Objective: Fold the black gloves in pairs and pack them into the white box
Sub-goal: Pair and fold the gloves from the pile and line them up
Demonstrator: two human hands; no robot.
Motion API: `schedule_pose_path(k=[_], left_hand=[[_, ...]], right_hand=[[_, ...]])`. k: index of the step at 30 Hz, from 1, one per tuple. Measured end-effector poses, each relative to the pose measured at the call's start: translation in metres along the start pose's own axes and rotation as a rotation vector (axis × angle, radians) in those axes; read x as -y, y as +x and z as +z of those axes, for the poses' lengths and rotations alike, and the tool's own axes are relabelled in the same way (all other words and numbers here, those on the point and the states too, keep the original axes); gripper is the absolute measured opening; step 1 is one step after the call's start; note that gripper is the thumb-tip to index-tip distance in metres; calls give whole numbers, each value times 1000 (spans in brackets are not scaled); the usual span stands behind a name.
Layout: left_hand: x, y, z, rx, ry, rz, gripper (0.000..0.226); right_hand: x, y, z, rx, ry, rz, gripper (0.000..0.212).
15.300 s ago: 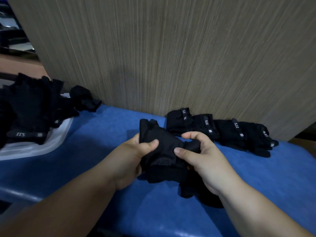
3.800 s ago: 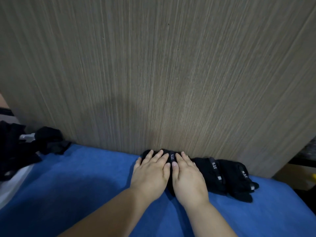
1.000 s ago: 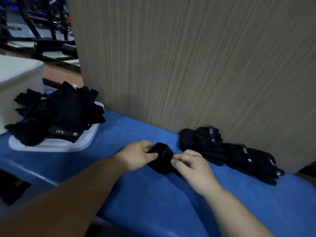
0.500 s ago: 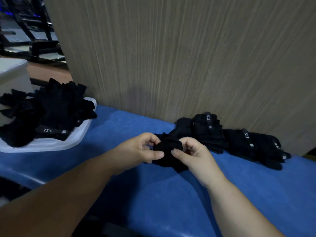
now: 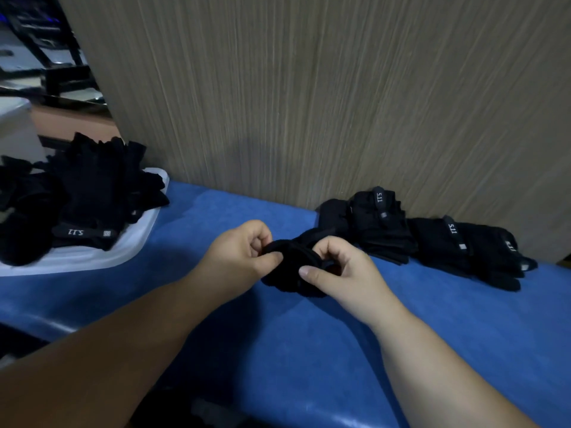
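**Fingers (image 5: 259,237) curling around a rolled pair of black gloves**

The fingers of the left hand (image 5: 241,254) and the right hand (image 5: 346,273) are curling inward. Each thumb is pressing toward its fingertips, and both hands are pinching the rolled glove pair (image 5: 290,268). The bundle is sitting directly between the two sets of fingers, bulging below the thumbs and hovering on or just above the blue surface (image 5: 309,350); which of the two is not showing.

The fabric is looking soft, light and springy, so the roll is likely wanting to open the moment the pinch is slackening. It is neither fragile nor slippery. Taking it around the middle, with the thumb lying across the outer wrap, is probably keeping the fold closed best.

Just beyond the right fingers, the folded pairs (image 5: 380,223) are lying in a row against the wood panel (image 5: 309,103). Well apart to the left of the left fingers, loose gloves (image 5: 83,196) are heaping on a shallow white tray (image 5: 136,239). Farther that way, what is probably the white box (image 5: 14,128) is showing only a corner.
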State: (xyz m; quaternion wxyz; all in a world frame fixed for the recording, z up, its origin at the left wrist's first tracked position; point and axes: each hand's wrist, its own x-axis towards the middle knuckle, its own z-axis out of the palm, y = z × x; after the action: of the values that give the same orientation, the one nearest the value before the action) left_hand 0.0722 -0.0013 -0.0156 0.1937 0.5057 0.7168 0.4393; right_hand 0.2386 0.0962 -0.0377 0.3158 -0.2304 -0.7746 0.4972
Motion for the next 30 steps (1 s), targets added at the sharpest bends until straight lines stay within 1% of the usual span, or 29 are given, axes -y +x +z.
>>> schedule_pose_path(k=[2, 4, 8, 10, 14, 17, 18, 20, 22, 24, 26, 27, 30], left_hand=[[0, 0, 0, -33, 10, 23, 19], [2, 1, 1, -69, 33, 37, 21], [3, 2, 2, -127, 139, 50, 23], [3, 1, 4, -139, 138, 48, 22], [1, -3, 9, -77, 90, 60, 25], [-2, -6, 10, -8, 69, 106, 36], [-3, -6, 10, 1, 75, 121, 35], [-3, -5, 9, -2, 54, 122, 25], [-4, -3, 8, -24, -66, 62, 20], [-6, -2, 7, -69, -129, 0, 21], [-7, -2, 6, -74, -135, -44, 22], [-7, -3, 6, -65, -145, -60, 21], [-8, -5, 4, -41, -187, -72, 21]], right_hand=[[0, -1, 1, 47, 8, -6, 21], [2, -1, 3, 37, 5, -12, 19], [1, -1, 7, -110, -64, -44, 21], [0, 0, 8, -171, -95, -71, 25], [-2, 0, 7, -255, -121, -74, 32], [1, -1, 7, -275, -89, -60, 31], [2, -1, 6, -265, -55, -53, 30], [5, -2, 5, -199, 53, -47, 25], [6, -4, 5, -97, 132, -36, 21], [5, -6, 5, -15, 140, -16, 28], [6, -7, 6, 12, 114, -12, 37], [8, -8, 7, 15, 117, -16, 39], [13, -8, 8, 10, 137, -23, 31]])
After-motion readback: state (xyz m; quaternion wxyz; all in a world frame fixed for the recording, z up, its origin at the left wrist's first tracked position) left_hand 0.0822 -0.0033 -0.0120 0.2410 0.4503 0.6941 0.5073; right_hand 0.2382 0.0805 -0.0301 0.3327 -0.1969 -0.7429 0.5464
